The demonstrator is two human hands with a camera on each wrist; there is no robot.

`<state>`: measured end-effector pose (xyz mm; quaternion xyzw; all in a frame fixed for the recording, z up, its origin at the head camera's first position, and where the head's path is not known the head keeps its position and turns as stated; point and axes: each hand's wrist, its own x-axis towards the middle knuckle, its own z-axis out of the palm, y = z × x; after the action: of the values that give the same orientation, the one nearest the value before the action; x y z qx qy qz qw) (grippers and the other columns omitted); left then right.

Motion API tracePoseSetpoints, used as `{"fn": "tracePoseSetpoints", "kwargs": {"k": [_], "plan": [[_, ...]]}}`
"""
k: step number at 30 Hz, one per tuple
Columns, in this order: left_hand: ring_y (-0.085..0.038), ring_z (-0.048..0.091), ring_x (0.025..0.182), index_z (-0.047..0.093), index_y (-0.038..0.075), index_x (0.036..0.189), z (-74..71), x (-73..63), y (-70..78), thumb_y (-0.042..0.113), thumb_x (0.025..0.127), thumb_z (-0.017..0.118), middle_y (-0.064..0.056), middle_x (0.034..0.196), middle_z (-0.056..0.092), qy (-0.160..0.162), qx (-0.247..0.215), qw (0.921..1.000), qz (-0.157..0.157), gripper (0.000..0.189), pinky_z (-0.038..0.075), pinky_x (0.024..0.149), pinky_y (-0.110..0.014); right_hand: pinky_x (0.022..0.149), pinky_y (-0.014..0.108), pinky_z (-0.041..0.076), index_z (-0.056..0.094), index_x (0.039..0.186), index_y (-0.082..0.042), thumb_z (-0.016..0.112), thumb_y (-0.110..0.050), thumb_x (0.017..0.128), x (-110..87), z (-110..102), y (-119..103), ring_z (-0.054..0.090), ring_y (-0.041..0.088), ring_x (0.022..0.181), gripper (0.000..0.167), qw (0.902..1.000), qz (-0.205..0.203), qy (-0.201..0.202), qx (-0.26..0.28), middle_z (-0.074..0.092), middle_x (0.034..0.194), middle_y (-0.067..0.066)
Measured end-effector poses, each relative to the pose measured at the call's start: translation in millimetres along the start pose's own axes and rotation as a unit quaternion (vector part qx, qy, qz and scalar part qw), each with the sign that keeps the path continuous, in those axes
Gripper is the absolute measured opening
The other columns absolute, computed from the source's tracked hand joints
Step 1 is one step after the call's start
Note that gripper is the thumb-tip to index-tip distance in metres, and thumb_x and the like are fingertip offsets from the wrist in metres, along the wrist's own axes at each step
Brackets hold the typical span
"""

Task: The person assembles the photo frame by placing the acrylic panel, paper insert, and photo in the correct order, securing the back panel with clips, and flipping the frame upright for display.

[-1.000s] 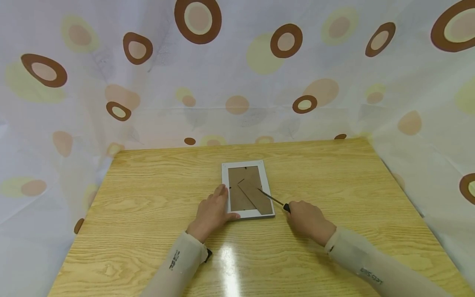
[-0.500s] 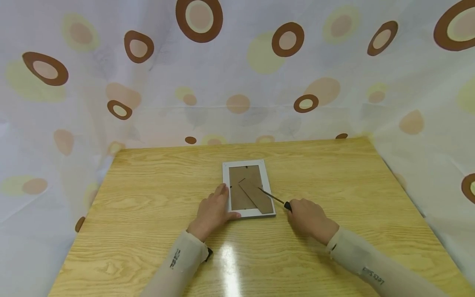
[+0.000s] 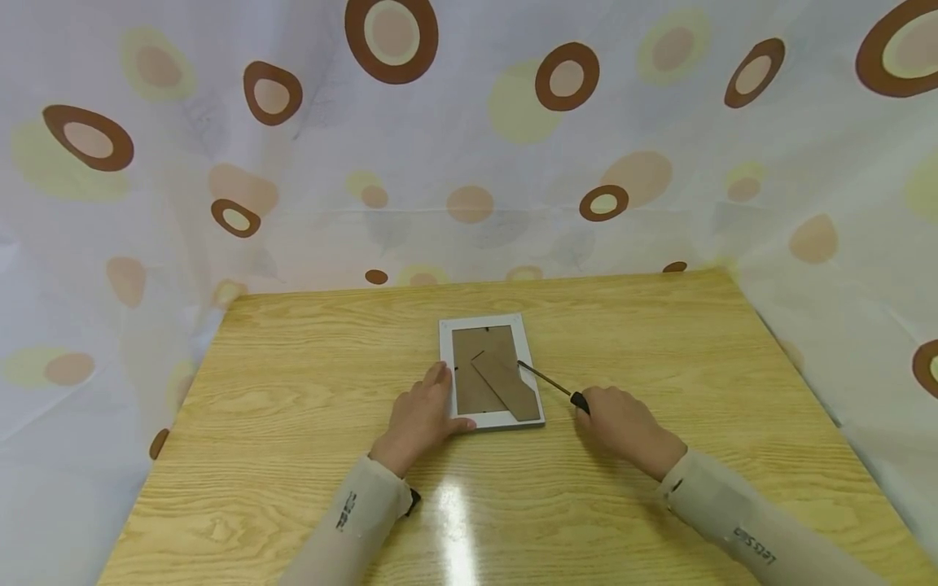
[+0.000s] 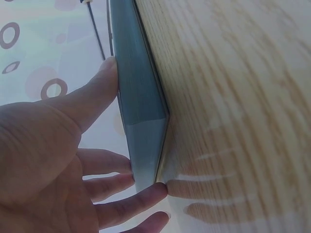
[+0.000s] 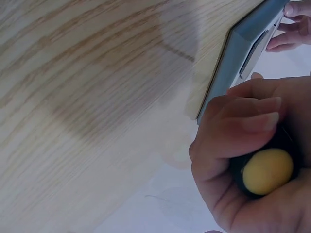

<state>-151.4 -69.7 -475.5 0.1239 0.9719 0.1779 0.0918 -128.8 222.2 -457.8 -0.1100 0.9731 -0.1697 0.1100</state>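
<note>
A spotted cloth hangs beyond the wooden surface, where a picture frame lies back-up. The left hand, fingers spread, touches the frame's near left corner; the right hand has its fingers wrapped round a screwdriver, tip at a dark tab on the frame's right side. Too hard a push could slip the tip — scratching the backing — or skid the frame if lightly braced.

The head view looks forward and down from high up at the table, well back from the frame. Each wrist view looks from very near, tipped sideways, one at the left hand, one at the right hand; both see the frame's side.
</note>
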Motion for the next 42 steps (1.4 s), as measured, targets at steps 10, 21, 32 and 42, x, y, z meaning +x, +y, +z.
{"fn": "tracePoseSetpoints", "kwargs": {"k": [10,21,32,42], "plan": [[-0.043,0.059,0.126,0.043,0.001,0.152,0.2,0.7,1.0,0.053,0.081,0.080,-0.017,0.162,0.036,0.005,0.005,0.9999,0.009,0.095,0.054,0.093,-0.055,0.051,0.027,0.022,0.039,0.067,-0.013,0.055,-0.017,0.102,1.0,2.4,3.6,0.029,0.013,0.054,0.039,0.9997,0.015,-0.018,-0.001,0.028,0.061,-0.002],[-0.044,0.057,0.129,0.042,0.001,0.153,1.5,0.1,-0.1,0.053,0.081,0.079,-0.016,0.163,0.035,-0.001,0.002,1.0000,0.004,0.096,0.053,0.095,-0.056,0.049,0.026,0.028,0.050,0.073,-0.008,0.058,-0.017,0.102,0.2,4.3,-1.6,0.040,0.015,0.055,0.031,0.9991,0.030,-0.029,-0.002,0.040,0.061,0.001],[-0.044,0.056,0.129,0.041,0.002,0.153,1.3,-1.2,-0.5,0.052,0.082,0.080,-0.016,0.163,0.034,-0.004,0.001,1.0000,0.003,0.095,0.052,0.097,-0.057,0.047,0.027,0.031,0.052,0.073,-0.007,0.060,-0.016,0.101,0.3,1.9,-4.4,0.042,0.016,0.054,0.031,0.9991,0.025,-0.023,-0.024,0.047,0.062,0.005],[-0.043,0.057,0.128,0.042,0.001,0.153,-0.1,-1.1,0.1,0.053,0.081,0.080,-0.016,0.163,0.035,-0.001,0.002,1.0000,0.004,0.096,0.053,0.095,-0.056,0.046,0.027,0.031,0.053,0.073,-0.006,0.061,-0.015,0.101,0.7,-0.7,-6.4,0.041,0.016,0.054,0.030,0.9990,0.018,-0.022,-0.034,0.047,0.061,0.005]]}}
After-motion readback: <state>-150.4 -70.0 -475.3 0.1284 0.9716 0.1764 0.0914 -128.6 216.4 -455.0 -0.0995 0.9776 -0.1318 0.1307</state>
